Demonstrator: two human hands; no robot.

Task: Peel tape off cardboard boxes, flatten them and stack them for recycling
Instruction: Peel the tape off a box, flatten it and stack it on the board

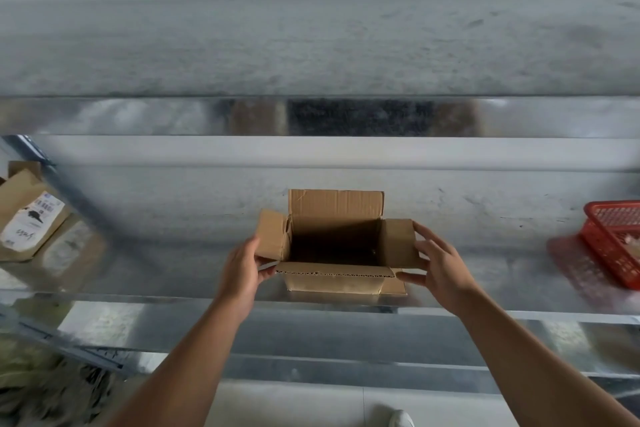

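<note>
- At the shelf's [173, 204] left edge I see flattened brown cardboard [20, 218] with a white printed label, lying tilted.
- My left hand [242, 270] grips the left flap of the cardboard box [336, 246], fingers closed around that flap's edge.
- The box stands open, flaps up, at the middle of the shelf's front edge; inside looks dark.
- My right hand [440, 267] touches the right flap, fingers spread apart, thumb against the front corner.
- A red plastic basket [613, 239] sits at the right edge, well apart from the box.
</note>
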